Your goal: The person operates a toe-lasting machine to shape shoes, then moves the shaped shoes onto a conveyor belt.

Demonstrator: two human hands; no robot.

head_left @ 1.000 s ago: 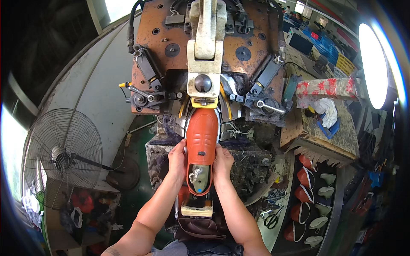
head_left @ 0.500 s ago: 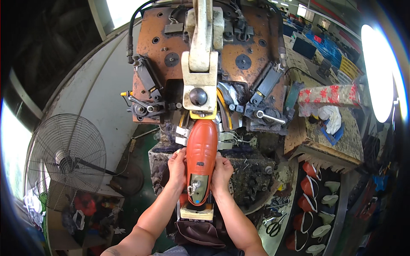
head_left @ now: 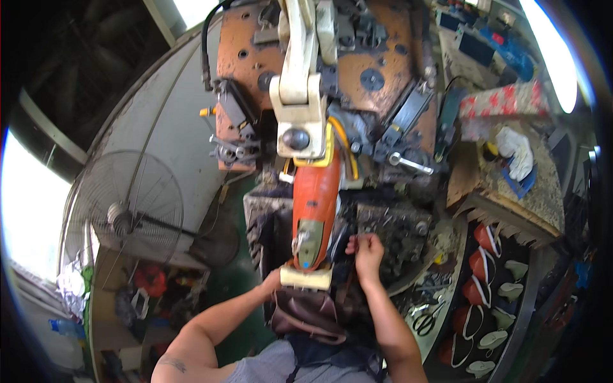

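An orange-red shoe upper (head_left: 316, 185) sits over a greenish shoe last (head_left: 311, 239), its front end under a pale metal press arm (head_left: 300, 118) with a yellow-edged foot. A cream pad (head_left: 306, 278) stands against the heel end, above folded dark brown leather (head_left: 306, 316). My left hand (head_left: 274, 282) is at the pad's left side; its fingers are mostly hidden there. Off to the right of the upper, and apart from it, my right hand (head_left: 368, 255) hangs with loosely bent fingers and nothing visible in them.
The copper-coloured machine plate (head_left: 370, 60) with levers and hoses fills the far side. At left stands a wire-caged fan (head_left: 121, 217). A worn wooden bench (head_left: 511, 185) holds a white cloth. Below it, a rack holds several red uppers (head_left: 480, 265) and pale lasts (head_left: 511, 290); scissors (head_left: 424, 322) lie nearby.
Both hands have let go of the upper's sides. My left hand has come back to the cream pad, and my right hand has moved away to the right. The view has shifted and tilted.
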